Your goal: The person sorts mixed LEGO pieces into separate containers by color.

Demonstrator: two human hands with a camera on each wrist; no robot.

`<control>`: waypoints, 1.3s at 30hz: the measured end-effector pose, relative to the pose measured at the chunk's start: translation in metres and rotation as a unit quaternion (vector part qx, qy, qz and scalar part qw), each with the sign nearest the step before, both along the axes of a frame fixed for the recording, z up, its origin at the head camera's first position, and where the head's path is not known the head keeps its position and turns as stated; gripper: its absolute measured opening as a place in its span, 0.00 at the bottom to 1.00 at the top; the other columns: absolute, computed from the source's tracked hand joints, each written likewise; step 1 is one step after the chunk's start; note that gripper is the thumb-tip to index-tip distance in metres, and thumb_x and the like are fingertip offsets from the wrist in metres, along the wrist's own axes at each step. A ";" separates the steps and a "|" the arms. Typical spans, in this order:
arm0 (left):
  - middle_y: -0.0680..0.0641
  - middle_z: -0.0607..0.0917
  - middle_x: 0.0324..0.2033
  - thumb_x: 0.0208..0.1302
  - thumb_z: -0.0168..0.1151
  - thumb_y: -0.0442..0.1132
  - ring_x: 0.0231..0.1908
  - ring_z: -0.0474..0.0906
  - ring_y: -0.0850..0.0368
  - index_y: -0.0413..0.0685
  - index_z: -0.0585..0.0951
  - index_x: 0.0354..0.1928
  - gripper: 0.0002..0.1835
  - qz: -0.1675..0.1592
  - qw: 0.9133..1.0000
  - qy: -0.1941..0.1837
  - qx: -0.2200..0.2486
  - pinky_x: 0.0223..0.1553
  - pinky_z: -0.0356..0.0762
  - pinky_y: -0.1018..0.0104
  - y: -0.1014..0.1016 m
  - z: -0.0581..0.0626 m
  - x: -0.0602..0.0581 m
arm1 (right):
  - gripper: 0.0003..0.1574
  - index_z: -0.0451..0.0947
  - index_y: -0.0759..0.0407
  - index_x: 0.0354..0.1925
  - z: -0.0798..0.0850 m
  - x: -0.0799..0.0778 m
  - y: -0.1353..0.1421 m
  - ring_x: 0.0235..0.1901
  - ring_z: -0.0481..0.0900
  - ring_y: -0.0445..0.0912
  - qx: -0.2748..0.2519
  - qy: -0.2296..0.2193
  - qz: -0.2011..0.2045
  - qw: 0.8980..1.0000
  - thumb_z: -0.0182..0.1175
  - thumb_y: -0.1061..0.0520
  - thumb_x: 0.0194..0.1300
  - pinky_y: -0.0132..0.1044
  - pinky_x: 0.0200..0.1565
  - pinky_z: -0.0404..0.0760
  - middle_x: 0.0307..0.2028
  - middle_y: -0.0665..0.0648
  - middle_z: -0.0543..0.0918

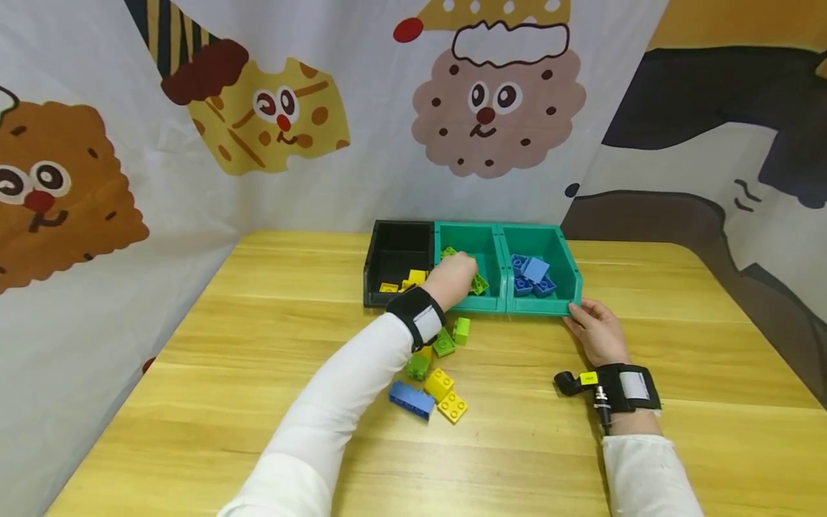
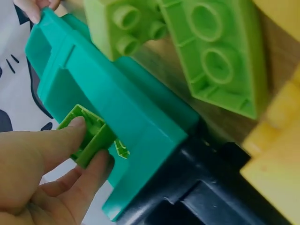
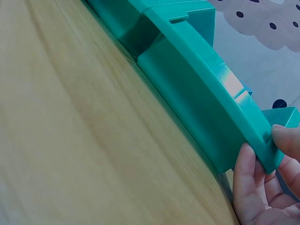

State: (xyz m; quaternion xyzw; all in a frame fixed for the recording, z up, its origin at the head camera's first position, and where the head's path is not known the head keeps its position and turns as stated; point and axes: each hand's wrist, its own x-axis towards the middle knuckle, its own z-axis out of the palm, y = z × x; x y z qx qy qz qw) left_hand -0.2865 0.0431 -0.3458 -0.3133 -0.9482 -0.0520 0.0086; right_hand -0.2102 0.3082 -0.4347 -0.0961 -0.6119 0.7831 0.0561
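Note:
My left hand (image 1: 454,278) is in the mouth of the middle teal bin (image 1: 481,305). In the left wrist view its thumb and fingertips pinch a green toy building block (image 2: 89,140), hollow underside showing. Other green blocks (image 1: 479,285) lie in that bin, partly hidden by the hand. At the front right corner of the right teal bin (image 1: 539,307), my right hand (image 1: 599,332) grips the rim, thumb on top and fingers beneath, as the right wrist view shows. Blue blocks (image 1: 535,270) lie inside this bin.
To the left a black bin (image 1: 402,240) adjoins the teal ones, holding yellow blocks (image 1: 416,277). In front of the bins lie loose green blocks (image 1: 461,330), yellow blocks (image 1: 452,407) and a long blue block (image 1: 411,400). A printed cloth (image 1: 375,194) hangs behind the table.

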 end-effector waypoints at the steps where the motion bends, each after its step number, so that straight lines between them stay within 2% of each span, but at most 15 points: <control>1: 0.48 0.84 0.40 0.69 0.49 0.29 0.41 0.79 0.58 0.45 0.82 0.44 0.12 0.001 1.000 -0.001 -0.010 0.43 0.76 0.69 0.000 -0.001 0.000 | 0.03 0.75 0.53 0.39 0.000 0.000 0.000 0.38 0.75 0.35 -0.003 0.001 0.001 1.000 0.57 0.61 0.66 0.24 0.42 0.79 0.33 0.45 0.75; 6: 0.48 0.83 0.46 0.70 0.48 0.28 0.47 0.79 0.57 0.47 0.80 0.51 0.15 -0.004 0.999 -0.019 -0.039 0.49 0.76 0.68 -0.003 -0.005 -0.001 | 0.03 0.75 0.53 0.38 0.000 0.000 0.000 0.37 0.75 0.36 -0.011 0.002 0.002 1.000 0.59 0.59 0.64 0.24 0.42 0.79 0.34 0.46 0.75; 11: 0.47 0.80 0.54 0.71 0.46 0.29 0.54 0.76 0.55 0.49 0.76 0.60 0.20 -0.019 0.999 -0.016 -0.047 0.55 0.73 0.67 -0.004 -0.006 -0.001 | 0.02 0.75 0.53 0.37 0.001 0.000 -0.001 0.37 0.74 0.36 -0.008 0.005 -0.001 1.000 0.59 0.59 0.64 0.25 0.42 0.79 0.33 0.46 0.74; 16: 0.43 0.72 0.63 0.74 0.45 0.39 0.60 0.72 0.52 0.47 0.64 0.69 0.23 -0.057 0.994 -0.050 -0.080 0.59 0.71 0.66 -0.008 -0.008 0.001 | 0.02 0.76 0.54 0.37 0.001 0.000 -0.001 0.37 0.75 0.36 -0.008 0.001 -0.001 1.000 0.57 0.61 0.65 0.25 0.42 0.79 0.33 0.46 0.74; 19: 0.42 0.68 0.65 0.75 0.43 0.39 0.61 0.71 0.51 0.47 0.60 0.70 0.24 -0.076 0.990 -0.066 -0.096 0.59 0.70 0.66 -0.009 -0.009 0.003 | 0.03 0.75 0.54 0.38 0.000 0.000 -0.001 0.37 0.75 0.36 -0.011 0.001 -0.002 1.000 0.57 0.61 0.65 0.25 0.42 0.79 0.33 0.46 0.75; 21: 0.43 0.67 0.66 0.75 0.41 0.36 0.62 0.70 0.52 0.47 0.59 0.71 0.24 -0.078 0.989 -0.066 -0.104 0.59 0.70 0.66 -0.009 -0.009 0.003 | 0.03 0.75 0.55 0.38 0.000 0.000 -0.001 0.37 0.74 0.36 -0.014 0.004 -0.002 1.000 0.58 0.60 0.64 0.25 0.42 0.79 0.33 0.46 0.75; 24: 0.44 0.60 0.70 0.75 0.41 0.37 0.68 0.60 0.51 0.51 0.55 0.73 0.26 -0.083 0.986 -0.082 -0.121 0.65 0.62 0.62 -0.009 -0.008 0.005 | 0.04 0.75 0.55 0.38 0.000 0.000 -0.001 0.37 0.74 0.36 -0.017 0.007 -0.001 1.000 0.60 0.60 0.64 0.25 0.42 0.79 0.34 0.47 0.75; 28: 0.46 0.41 0.75 0.73 0.44 0.50 0.74 0.37 0.46 0.63 0.46 0.74 0.32 -0.098 0.976 -0.142 -0.135 0.71 0.45 0.52 -0.012 -0.006 0.010 | 0.04 0.75 0.55 0.38 0.000 0.000 -0.001 0.37 0.74 0.36 -0.016 0.001 -0.005 1.000 0.60 0.59 0.63 0.25 0.42 0.79 0.33 0.47 0.74; 30: 0.48 0.33 0.74 0.71 0.45 0.55 0.73 0.30 0.45 0.69 0.42 0.74 0.35 -0.096 0.973 -0.171 -0.121 0.71 0.42 0.47 -0.015 -0.004 0.013 | 0.04 0.75 0.54 0.38 0.000 0.000 -0.002 0.37 0.74 0.36 -0.015 -0.001 -0.007 1.000 0.60 0.59 0.63 0.25 0.42 0.79 0.33 0.46 0.74; 32: 0.47 0.32 0.74 0.71 0.46 0.56 0.73 0.29 0.44 0.69 0.43 0.74 0.35 -0.095 0.976 -0.174 -0.092 0.71 0.43 0.46 -0.019 -0.003 0.015 | 0.03 0.75 0.54 0.37 0.000 0.000 -0.002 0.37 0.74 0.36 -0.019 0.001 -0.006 1.000 0.60 0.60 0.64 0.25 0.42 0.79 0.33 0.46 0.74; 36: 0.42 0.39 0.74 0.71 0.47 0.54 0.73 0.34 0.42 0.62 0.54 0.73 0.31 -0.091 0.980 -0.177 -0.025 0.70 0.47 0.47 -0.034 0.004 0.016 | 0.02 0.76 0.55 0.37 0.000 -0.002 -0.001 0.37 0.76 0.36 -0.026 0.008 0.001 1.000 0.58 0.61 0.64 0.25 0.42 0.79 0.33 0.46 0.75; 39: 0.40 0.49 0.73 0.71 0.48 0.52 0.73 0.41 0.42 0.55 0.62 0.70 0.28 -0.095 0.980 -0.174 -0.006 0.70 0.49 0.49 -0.047 0.012 0.018 | 0.02 0.76 0.55 0.37 0.000 -0.002 -0.001 0.37 0.76 0.36 -0.028 0.011 0.002 1.000 0.58 0.61 0.64 0.25 0.42 0.79 0.33 0.46 0.75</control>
